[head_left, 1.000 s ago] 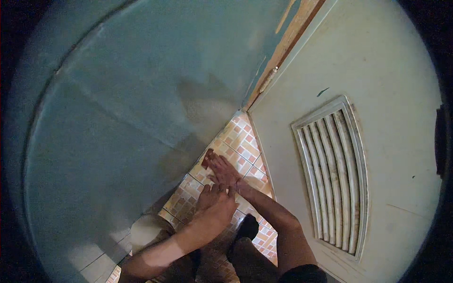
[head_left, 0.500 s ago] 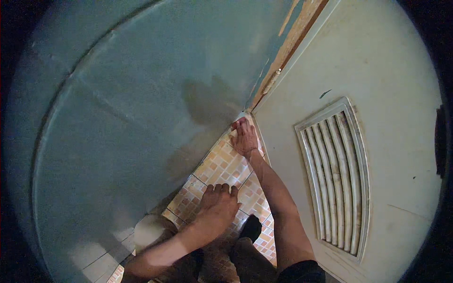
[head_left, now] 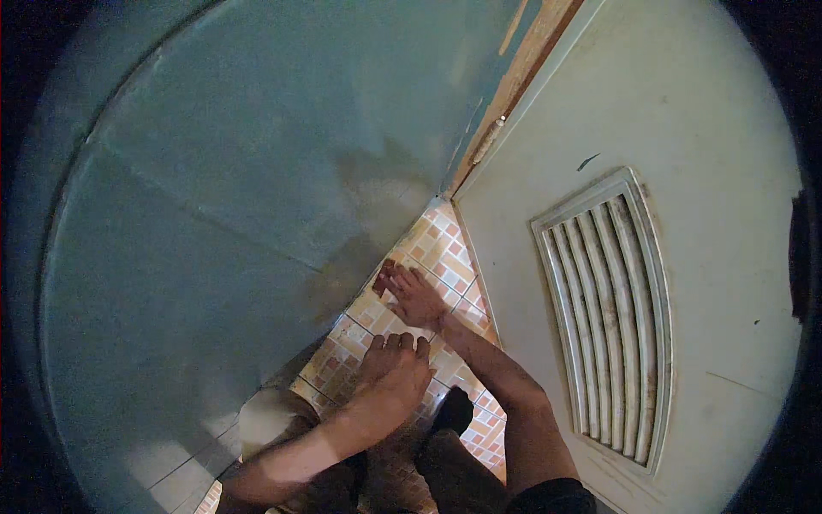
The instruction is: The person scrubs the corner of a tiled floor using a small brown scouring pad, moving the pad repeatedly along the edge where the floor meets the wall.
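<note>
My right hand (head_left: 417, 297) reaches down to the tiled floor (head_left: 437, 244) beside the blue-green wall (head_left: 257, 171). Its fingers press a small reddish-brown pad (head_left: 384, 279), perhaps a sponge or folded rag, where tiles and wall meet. The fingers cover part of the pad. Closer to me, my left hand (head_left: 396, 373) is held above the tiles, back upward. Its fingers are a little apart and bent downward, with nothing visible in them; the palm is hidden.
A pale door (head_left: 711, 171) with a louvred vent (head_left: 604, 321) stands on the right, its hinge (head_left: 490, 141) beside a worn wooden frame (head_left: 522, 77). My dark-covered foot (head_left: 454, 409) is on the tiles. Light grey tiles (head_left: 184, 471) lie at lower left.
My right hand has slid from the corner by the door frame toward me and leftward along the wall's foot, the reddish-brown pad moving with it. My left hand stays nearly in place.
</note>
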The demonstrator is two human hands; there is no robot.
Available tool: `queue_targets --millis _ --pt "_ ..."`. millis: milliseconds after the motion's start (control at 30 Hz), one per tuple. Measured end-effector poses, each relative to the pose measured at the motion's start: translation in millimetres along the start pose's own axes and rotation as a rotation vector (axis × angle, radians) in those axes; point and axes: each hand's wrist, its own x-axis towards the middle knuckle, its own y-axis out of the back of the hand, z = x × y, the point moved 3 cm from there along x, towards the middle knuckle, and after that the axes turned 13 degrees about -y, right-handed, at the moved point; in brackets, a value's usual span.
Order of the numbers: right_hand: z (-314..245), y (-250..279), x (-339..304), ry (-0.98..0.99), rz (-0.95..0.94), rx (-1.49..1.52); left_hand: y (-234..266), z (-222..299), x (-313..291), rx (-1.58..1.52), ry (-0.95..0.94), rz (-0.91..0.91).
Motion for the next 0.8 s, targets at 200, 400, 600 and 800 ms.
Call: queue_targets --millis 200,400,600,800 --pt "47 32 33 -0.170 0.067 -0.303 -2 -1 0 -0.008 -0.005 0.064" --pt "73 51 68 -0.524 0.037 -0.407 7 0 1 -0.044 0.002 0.006" --pt "35 20 46 -0.384 0.118 -0.303 1 -3 -3 -0.047 0.022 0.006" --pt "0 -5 -15 -0.062 0.134 0.079 -8 -2 -1 -0.044 -0.042 0.000"
